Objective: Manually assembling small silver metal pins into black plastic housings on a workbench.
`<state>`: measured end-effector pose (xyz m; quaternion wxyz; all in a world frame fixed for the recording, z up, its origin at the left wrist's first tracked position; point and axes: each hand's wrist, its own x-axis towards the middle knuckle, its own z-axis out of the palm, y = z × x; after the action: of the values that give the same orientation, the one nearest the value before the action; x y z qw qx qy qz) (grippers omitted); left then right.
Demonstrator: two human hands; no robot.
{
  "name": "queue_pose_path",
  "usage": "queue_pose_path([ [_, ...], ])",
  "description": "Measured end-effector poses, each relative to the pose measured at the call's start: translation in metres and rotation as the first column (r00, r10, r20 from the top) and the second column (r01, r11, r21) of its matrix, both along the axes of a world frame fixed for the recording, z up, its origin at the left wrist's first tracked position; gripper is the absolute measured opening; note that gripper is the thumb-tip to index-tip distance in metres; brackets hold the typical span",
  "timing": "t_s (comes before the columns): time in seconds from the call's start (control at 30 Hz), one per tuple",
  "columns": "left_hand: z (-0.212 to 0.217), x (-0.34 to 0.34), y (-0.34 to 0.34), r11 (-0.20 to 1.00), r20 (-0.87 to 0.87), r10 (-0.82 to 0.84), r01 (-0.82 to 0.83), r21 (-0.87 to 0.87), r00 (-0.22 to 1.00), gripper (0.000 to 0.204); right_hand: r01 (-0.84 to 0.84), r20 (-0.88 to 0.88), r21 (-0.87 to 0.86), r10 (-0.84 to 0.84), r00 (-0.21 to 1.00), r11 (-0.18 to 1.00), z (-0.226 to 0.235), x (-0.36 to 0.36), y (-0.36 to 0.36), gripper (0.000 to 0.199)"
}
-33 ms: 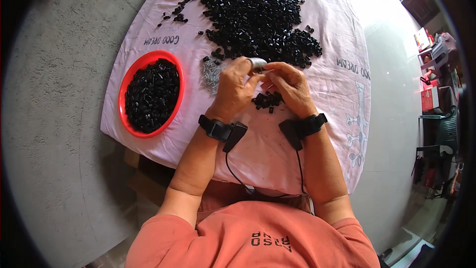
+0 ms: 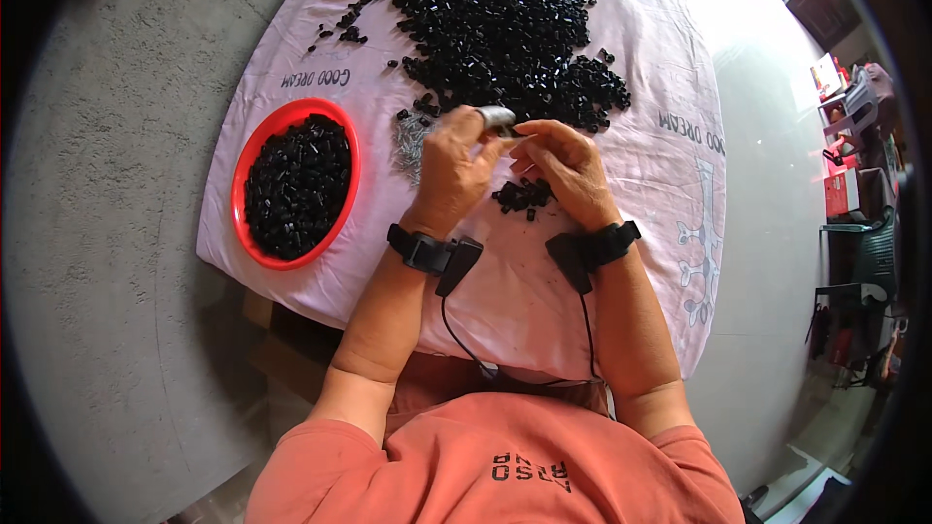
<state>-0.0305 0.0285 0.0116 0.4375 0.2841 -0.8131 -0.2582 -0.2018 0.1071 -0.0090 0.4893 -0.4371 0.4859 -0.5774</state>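
Worktop: pink printed cloth spread right over it, kinda wrinkly, curvy edges thanks to the fisheye
Big heap: loads of small black pieces, running from the far edge to around the middle, with strays scattered on its left
Bowl: red one, by the near left corner, pretty full of black bits
Left hand: this one is over the middle, just below the big heap, fingers curled; honestly can't tell if they're pinching anything
Right hand: this one is just beside it, fingers bent toward the left fingertips, too small and blurry to say what's in them
Wrists: a black strap with a boxy lump on each, cables running toward the near edge
Clear bits: little see-through pile, left of the left hand
Mini pile: a few black pieces between the hands, nearer the right
Shiny grey thing: at the left index finger
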Motion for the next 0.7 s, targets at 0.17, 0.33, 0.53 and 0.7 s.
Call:
queue_pose_path([
  [0.17, 0.002, 0.032, -0.024, 0.879, -0.140, 0.458, -0.470, -0.074, 0.878, 0.022, 0.072, -0.023, 0.005, -0.072, 0.997, 0.997, 0.001, 0.003, -0.001, 0.024],
  [0.33, -0.008, 0.089, -0.061, 0.607, -0.168, 0.768, -0.786, -0.117, 0.618, 0.025, -0.016, -0.409, -0.131, -0.039, 0.912, 0.991, -0.004, -0.001, 0.000, 0.019],
  [0.53, -0.022, 0.123, -0.074, 0.344, -0.013, 0.932, -0.894, -0.287, 0.363, 0.023, -0.275, -0.702, -0.217, 0.046, 0.710, 0.937, 0.014, 0.001, 0.006, 0.023],
  [0.7, -0.006, 0.091, -0.061, 0.712, -0.169, 0.636, -0.657, -0.249, 0.753, 0.010, -0.256, -0.708, -0.201, 0.040, 0.705, 0.946, 0.007, 0.000, 0.004, 0.017],
])
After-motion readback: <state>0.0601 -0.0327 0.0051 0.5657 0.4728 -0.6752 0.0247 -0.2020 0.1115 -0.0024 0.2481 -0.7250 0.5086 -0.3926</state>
